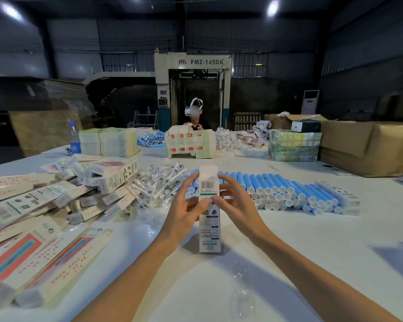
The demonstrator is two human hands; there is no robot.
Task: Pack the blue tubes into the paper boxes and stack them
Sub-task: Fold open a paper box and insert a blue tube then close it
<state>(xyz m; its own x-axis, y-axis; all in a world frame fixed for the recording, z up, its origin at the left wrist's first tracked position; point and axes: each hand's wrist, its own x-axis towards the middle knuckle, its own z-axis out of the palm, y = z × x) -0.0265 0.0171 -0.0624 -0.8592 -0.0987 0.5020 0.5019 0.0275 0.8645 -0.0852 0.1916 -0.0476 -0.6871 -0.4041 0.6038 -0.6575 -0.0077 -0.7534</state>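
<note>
A tall white paper box (209,231) stands upright on the white table (312,256) in the middle, its top flap raised. My left hand (186,211) grips its left side, thumb on the front face. My right hand (234,202) holds the right side, fingers curled round the upper part. Behind the box lies a long row of blue tubes (286,194) with white caps, stacked in layers. Whether a tube is inside the box cannot be seen.
Packed and flat boxes (44,205) lie heaped at the left. Clear-wrapped small parts (158,184) sit behind the left hand. A person works across the table behind stacked cartons (189,145). A water bottle (74,138) stands far left; brown cartons (368,147) far right.
</note>
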